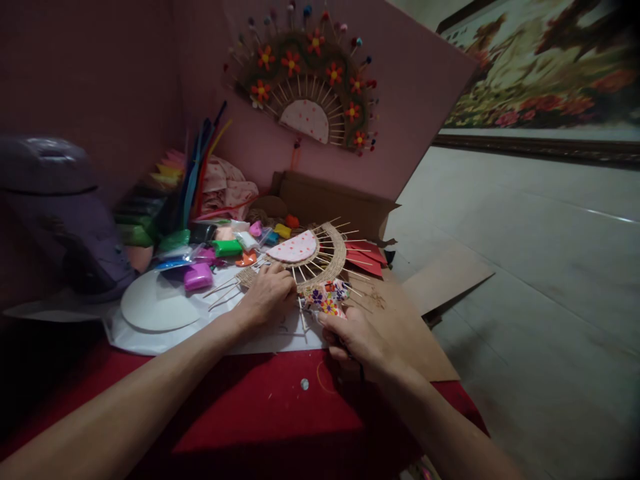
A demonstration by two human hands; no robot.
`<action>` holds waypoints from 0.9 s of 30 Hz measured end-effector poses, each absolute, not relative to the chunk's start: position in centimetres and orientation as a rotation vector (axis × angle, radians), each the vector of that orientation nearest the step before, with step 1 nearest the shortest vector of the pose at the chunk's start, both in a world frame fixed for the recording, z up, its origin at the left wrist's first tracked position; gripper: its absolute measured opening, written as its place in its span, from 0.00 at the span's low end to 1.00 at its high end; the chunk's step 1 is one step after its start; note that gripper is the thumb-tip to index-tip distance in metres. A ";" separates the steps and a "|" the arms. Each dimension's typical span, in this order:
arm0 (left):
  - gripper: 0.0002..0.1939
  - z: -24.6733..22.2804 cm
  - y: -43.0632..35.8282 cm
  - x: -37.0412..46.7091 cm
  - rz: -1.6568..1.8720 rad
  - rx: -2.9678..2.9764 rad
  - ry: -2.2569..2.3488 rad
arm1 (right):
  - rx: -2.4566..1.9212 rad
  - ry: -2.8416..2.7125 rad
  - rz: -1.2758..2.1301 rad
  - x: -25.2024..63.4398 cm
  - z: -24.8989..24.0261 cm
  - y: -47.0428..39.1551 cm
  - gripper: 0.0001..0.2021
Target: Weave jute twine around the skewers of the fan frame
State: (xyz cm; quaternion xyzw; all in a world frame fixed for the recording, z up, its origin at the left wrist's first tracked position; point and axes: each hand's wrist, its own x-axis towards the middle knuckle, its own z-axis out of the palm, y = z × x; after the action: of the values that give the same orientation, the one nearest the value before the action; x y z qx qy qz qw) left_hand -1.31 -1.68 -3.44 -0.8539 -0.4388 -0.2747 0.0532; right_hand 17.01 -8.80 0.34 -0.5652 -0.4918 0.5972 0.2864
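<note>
Forearms [165,393], twine fan [340,253] w/ red-dotted ctr [295,248]

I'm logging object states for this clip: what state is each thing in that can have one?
Left hand: fingers curled, on the woven fan
Right hand: closed around the floral-patterned object
Woven fan: sticks bare-tipped, no flowers on it
Floral-patterned object: held
Flower-trimmed fan: mounted on the pink board
White disc: lying flat
Spotted fabric: bunched
</note>
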 end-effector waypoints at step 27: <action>0.06 -3.6 -1.7 -1.3 -0.862 -2.572 -1.293 | -1.601 -1.321 1.623 16.8 1.1 -9.4 0.13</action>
State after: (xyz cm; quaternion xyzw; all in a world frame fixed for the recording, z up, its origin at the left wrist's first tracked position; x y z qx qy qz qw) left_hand -1.29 -1.65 -3.61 -0.8538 -0.4293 -0.2863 0.0683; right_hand 16.76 -9.43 1.14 -0.5881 -0.4854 0.5964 0.2506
